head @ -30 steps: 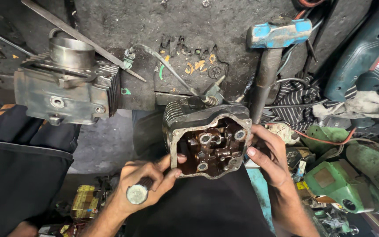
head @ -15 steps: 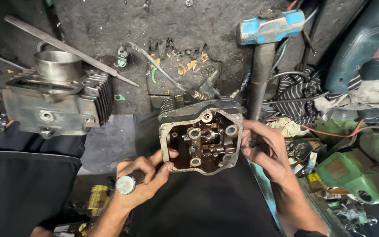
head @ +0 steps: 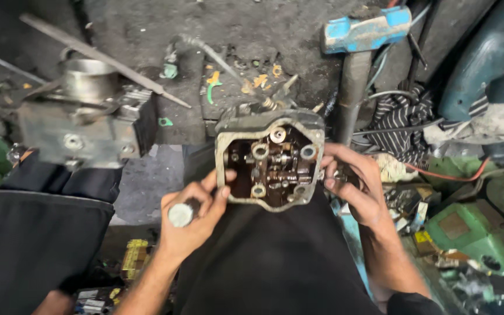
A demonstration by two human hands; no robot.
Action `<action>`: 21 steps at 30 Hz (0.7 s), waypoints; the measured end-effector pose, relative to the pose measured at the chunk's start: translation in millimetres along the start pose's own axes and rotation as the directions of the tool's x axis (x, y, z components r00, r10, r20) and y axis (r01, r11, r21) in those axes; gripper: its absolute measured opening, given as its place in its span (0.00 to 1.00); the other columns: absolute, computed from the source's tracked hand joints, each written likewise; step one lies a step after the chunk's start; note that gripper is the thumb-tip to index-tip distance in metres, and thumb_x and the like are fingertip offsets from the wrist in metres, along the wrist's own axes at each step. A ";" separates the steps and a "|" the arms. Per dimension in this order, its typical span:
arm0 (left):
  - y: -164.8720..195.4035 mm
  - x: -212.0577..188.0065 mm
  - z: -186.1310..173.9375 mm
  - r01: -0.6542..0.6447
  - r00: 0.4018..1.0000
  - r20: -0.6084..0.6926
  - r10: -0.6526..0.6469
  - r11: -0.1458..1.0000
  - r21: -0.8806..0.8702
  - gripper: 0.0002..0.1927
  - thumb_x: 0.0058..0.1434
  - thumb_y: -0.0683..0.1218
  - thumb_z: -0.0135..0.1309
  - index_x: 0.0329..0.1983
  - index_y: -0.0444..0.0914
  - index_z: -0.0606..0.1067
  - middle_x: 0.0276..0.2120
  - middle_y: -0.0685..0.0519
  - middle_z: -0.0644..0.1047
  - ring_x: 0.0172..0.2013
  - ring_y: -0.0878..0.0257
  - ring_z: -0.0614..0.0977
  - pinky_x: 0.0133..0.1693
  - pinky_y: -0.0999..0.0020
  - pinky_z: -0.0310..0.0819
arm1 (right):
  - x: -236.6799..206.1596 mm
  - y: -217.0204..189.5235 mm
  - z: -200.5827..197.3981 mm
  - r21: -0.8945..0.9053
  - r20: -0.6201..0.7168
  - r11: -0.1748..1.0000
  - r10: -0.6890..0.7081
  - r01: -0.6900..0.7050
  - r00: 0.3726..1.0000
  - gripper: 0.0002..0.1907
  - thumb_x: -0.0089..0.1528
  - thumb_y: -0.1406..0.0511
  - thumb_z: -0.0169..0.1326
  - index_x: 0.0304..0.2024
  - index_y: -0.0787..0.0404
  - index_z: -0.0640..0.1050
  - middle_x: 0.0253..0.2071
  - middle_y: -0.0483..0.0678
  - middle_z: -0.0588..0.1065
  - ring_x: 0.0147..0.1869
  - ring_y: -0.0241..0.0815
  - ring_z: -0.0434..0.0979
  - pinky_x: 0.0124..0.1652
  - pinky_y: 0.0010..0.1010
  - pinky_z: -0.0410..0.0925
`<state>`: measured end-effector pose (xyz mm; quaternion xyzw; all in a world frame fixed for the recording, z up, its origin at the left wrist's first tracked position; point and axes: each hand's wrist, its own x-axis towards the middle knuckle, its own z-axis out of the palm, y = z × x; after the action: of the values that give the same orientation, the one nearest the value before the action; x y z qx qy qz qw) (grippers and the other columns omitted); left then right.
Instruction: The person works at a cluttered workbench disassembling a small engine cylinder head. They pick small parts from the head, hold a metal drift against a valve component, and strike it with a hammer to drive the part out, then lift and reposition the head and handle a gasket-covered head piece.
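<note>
Beside cylinder head (head: 269,160), both hands (head: 191,216) grip it

Yellow packet (head: 133,259), lower left beside the left forearm: small, rectangular, yellow with dark print, lying among clutter on the floor.

White-and-dark pack (head: 90,298) below it at the bottom edge, partly hidden; shape unclear.

Yellow label (head: 422,238), right side, on the edge of a green tool body: small, roughly square, with dark marks.

No signs or screens in view.
</note>
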<state>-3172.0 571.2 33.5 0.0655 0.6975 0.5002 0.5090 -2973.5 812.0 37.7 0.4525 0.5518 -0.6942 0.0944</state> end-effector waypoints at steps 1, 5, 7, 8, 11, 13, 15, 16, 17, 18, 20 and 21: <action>2.2 3.5 1.3 -0.045 0.999 -0.013 0.045 0.999 -0.028 0.21 0.64 0.33 0.59 0.23 0.36 0.60 0.51 0.39 0.84 0.41 0.74 0.81 0.33 0.77 0.75 | 3.4 0.1 2.5 0.012 -0.005 0.999 -0.031 0.031 1.000 0.33 0.51 0.64 0.53 0.57 0.75 0.75 0.42 0.47 0.74 0.39 0.33 0.70 0.38 0.23 0.65; 9.9 19.3 5.6 -0.230 0.971 -0.062 0.229 0.973 -0.003 0.19 0.67 0.32 0.56 0.26 0.35 0.61 0.53 0.39 0.82 0.54 0.67 0.82 0.46 0.73 0.76 | 19.4 -0.1 11.4 0.095 -0.097 0.995 -0.010 0.019 0.995 0.33 0.51 0.66 0.52 0.59 0.74 0.73 0.44 0.44 0.73 0.39 0.31 0.69 0.37 0.21 0.63; 11.8 28.0 5.8 -0.305 0.947 -0.088 0.309 0.951 0.054 0.18 0.68 0.32 0.55 0.27 0.34 0.61 0.53 0.40 0.81 0.54 0.65 0.83 0.48 0.72 0.76 | 29.8 -0.7 13.3 0.006 -0.123 0.997 -0.082 0.083 0.989 0.30 0.54 0.67 0.54 0.59 0.74 0.75 0.44 0.43 0.74 0.41 0.30 0.67 0.40 0.20 0.61; 12.1 32.0 5.9 -0.329 0.937 -0.103 0.335 0.942 0.071 0.17 0.68 0.33 0.55 0.27 0.34 0.61 0.53 0.40 0.81 0.52 0.65 0.83 0.47 0.72 0.76 | 35.1 -0.9 14.2 0.005 -0.121 0.994 -0.109 0.110 0.987 0.28 0.55 0.69 0.55 0.59 0.74 0.75 0.44 0.42 0.73 0.41 0.29 0.67 0.41 0.19 0.61; 10.8 43.8 4.9 -0.312 0.936 -0.117 0.331 0.937 0.155 0.16 0.70 0.34 0.54 0.30 0.33 0.62 0.53 0.42 0.82 0.39 0.67 0.79 0.42 0.73 0.77 | 50.5 0.1 16.5 -0.046 -0.120 0.985 -0.172 0.168 0.978 0.24 0.59 0.72 0.56 0.59 0.73 0.75 0.43 0.40 0.74 0.40 0.27 0.65 0.41 0.18 0.61; 9.0 49.8 4.5 -0.274 0.944 -0.127 0.306 0.937 0.217 0.11 0.69 0.35 0.55 0.34 0.32 0.65 0.51 0.43 0.83 0.31 0.66 0.76 0.39 0.74 0.76 | 60.1 2.3 17.2 -0.136 -0.096 0.970 -0.214 0.200 0.972 0.24 0.60 0.74 0.57 0.60 0.71 0.76 0.42 0.39 0.75 0.36 0.25 0.62 0.37 0.18 0.59; 7.3 54.6 4.1 -0.244 0.947 -0.141 0.289 0.932 0.268 0.03 0.68 0.36 0.55 0.40 0.31 0.72 0.48 0.45 0.84 0.27 0.62 0.73 0.35 0.73 0.75 | 66.2 4.7 16.7 -0.114 -0.071 0.969 -0.228 0.219 0.971 0.22 0.60 0.74 0.56 0.58 0.70 0.76 0.41 0.39 0.76 0.35 0.23 0.62 0.37 0.17 0.60; 7.1 55.6 3.6 -0.305 0.930 -0.125 0.345 0.916 0.261 0.04 0.69 0.37 0.55 0.39 0.32 0.71 0.49 0.46 0.84 0.28 0.63 0.75 0.37 0.73 0.75 | 68.6 5.5 16.3 -0.100 -0.061 0.966 -0.247 0.240 0.967 0.21 0.60 0.74 0.56 0.57 0.70 0.76 0.41 0.38 0.77 0.34 0.22 0.62 0.37 0.16 0.60; 7.3 56.3 3.2 -0.355 0.914 -0.110 0.390 0.901 0.249 0.06 0.71 0.37 0.54 0.38 0.32 0.69 0.50 0.46 0.83 0.30 0.63 0.76 0.38 0.73 0.75 | 70.4 6.0 15.7 -0.104 -0.069 0.964 -0.253 0.245 0.965 0.21 0.60 0.73 0.56 0.57 0.70 0.76 0.40 0.38 0.76 0.34 0.22 0.62 0.35 0.16 0.59; 8.2 56.6 2.2 -0.391 0.902 -0.096 0.422 0.890 0.234 0.07 0.72 0.37 0.53 0.38 0.33 0.68 0.52 0.47 0.83 0.31 0.63 0.78 0.39 0.73 0.76 | 71.3 6.1 15.6 -0.106 -0.074 0.966 -0.245 0.236 0.967 0.21 0.60 0.73 0.57 0.57 0.70 0.76 0.40 0.38 0.75 0.33 0.22 0.61 0.34 0.16 0.58; 12.9 53.2 0.7 -0.316 0.933 -0.083 0.349 0.909 0.271 0.06 0.70 0.38 0.52 0.48 0.33 0.73 0.44 0.47 0.83 0.28 0.57 0.78 0.36 0.69 0.74 | 71.9 4.4 16.0 -0.104 -0.080 0.971 -0.222 0.214 0.972 0.20 0.61 0.72 0.56 0.56 0.70 0.77 0.39 0.38 0.74 0.32 0.22 0.61 0.32 0.15 0.57; 17.0 53.2 -1.0 -0.292 0.943 -0.072 0.325 0.910 0.295 0.11 0.69 0.38 0.51 0.54 0.33 0.75 0.40 0.48 0.84 0.27 0.54 0.78 0.34 0.67 0.74 | 71.7 2.6 17.1 -0.100 -0.085 0.972 -0.221 0.212 0.972 0.20 0.61 0.72 0.56 0.56 0.69 0.77 0.38 0.38 0.75 0.32 0.22 0.62 0.31 0.16 0.57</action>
<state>-3205.1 610.9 12.2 0.2162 0.7711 0.4737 0.3665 -3021.8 822.9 -16.9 0.4177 0.6323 -0.6523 0.0117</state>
